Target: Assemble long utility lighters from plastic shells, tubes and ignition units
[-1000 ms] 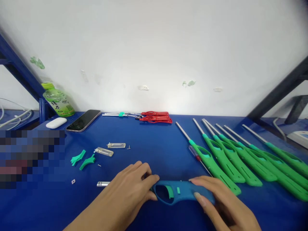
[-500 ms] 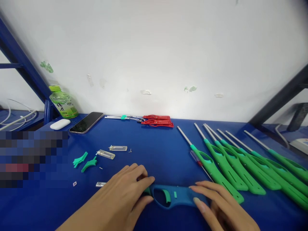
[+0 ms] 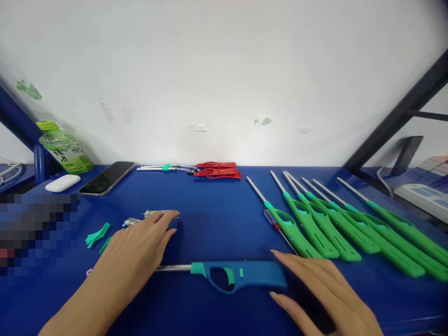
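A blue long-reach gas lighter (image 3: pixel 259 274) with a green trigger, green collar and metal barrel lies flat on the table in front of me. My right hand (image 3: pixel 318 289) is open at its handle end, thumb and fingers spread apart. My left hand (image 3: pixel 143 242) reaches over the barrel, fingers stretched out and thumb apart, down by a clear fuel tank (image 3: pixel 150 213). Another clear tank (image 3: pixel 130 222) shows beside the knuckles. Green plastic pieces (image 3: pixel 97 234) lie left of this hand, partly covered by it. The barrel's tip is hidden behind my left wrist.
Several green lighters (image 3: pixel 325 233) lie in a slanted row at the right, with a screwdriver (image 3: pixel 271 219) beside the nearest. Red lighter shells (image 3: pixel 219 171) with metal tubes lie by the wall. A phone (image 3: pixel 108 178), white case (image 3: pixel 63 183) and green bottle (image 3: pixel 66 149) stand back left.
My left hand has let go of the blue lighter and moved up and left to the clear tanks. My right hand has loosened from the handle. The view has shifted right.
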Action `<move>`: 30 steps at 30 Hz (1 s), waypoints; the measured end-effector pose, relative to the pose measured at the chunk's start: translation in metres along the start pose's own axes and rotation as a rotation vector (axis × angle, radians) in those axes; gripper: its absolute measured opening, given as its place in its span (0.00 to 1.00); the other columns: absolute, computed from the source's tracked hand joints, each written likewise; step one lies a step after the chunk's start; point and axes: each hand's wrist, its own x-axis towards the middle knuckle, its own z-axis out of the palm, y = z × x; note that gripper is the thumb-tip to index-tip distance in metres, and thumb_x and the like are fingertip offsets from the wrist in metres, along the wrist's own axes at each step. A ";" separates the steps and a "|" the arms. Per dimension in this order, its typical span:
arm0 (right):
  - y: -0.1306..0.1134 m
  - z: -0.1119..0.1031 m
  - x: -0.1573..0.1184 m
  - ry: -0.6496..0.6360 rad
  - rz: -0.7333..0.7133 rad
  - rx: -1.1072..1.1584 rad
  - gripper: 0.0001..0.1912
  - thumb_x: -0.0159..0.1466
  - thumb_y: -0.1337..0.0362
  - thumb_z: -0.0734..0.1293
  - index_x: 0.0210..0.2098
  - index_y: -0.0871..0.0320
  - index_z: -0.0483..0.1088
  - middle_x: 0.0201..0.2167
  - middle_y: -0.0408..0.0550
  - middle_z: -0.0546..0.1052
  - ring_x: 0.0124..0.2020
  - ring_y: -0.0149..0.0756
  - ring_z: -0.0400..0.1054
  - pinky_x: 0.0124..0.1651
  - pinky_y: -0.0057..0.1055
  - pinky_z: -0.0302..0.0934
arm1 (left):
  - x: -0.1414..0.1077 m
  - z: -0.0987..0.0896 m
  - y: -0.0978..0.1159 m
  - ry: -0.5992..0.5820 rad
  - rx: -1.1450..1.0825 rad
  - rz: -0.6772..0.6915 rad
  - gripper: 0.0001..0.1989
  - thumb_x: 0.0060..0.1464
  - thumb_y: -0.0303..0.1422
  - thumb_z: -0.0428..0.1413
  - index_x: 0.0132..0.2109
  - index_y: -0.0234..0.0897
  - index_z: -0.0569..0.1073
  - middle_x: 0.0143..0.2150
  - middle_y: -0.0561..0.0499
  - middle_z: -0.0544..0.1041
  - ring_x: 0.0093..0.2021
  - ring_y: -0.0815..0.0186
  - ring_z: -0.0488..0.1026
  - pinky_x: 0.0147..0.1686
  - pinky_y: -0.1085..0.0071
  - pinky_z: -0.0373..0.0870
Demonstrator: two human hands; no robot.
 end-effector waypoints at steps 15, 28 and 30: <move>-0.007 0.001 0.028 -0.043 -0.183 0.037 0.21 0.80 0.62 0.54 0.44 0.53 0.78 0.38 0.43 0.83 0.37 0.33 0.82 0.42 0.27 0.77 | 0.023 -0.009 -0.002 -0.024 0.098 0.115 0.14 0.73 0.26 0.45 0.52 0.41 0.74 0.45 0.48 0.81 0.33 0.60 0.82 0.25 0.69 0.60; 0.023 0.010 0.041 -0.142 0.152 -0.136 0.15 0.78 0.54 0.60 0.52 0.51 0.75 0.47 0.49 0.80 0.45 0.44 0.78 0.49 0.42 0.72 | 0.005 -0.025 0.004 0.279 -0.232 0.180 0.13 0.73 0.36 0.45 0.44 0.42 0.73 0.33 0.53 0.79 0.26 0.63 0.77 0.25 0.69 0.65; 0.029 0.011 0.048 -0.150 0.189 -0.206 0.14 0.77 0.54 0.62 0.51 0.54 0.75 0.44 0.51 0.79 0.41 0.47 0.78 0.43 0.44 0.71 | -0.002 -0.032 0.017 0.428 -0.453 0.248 0.12 0.72 0.39 0.49 0.43 0.44 0.75 0.31 0.57 0.80 0.24 0.66 0.76 0.22 0.72 0.66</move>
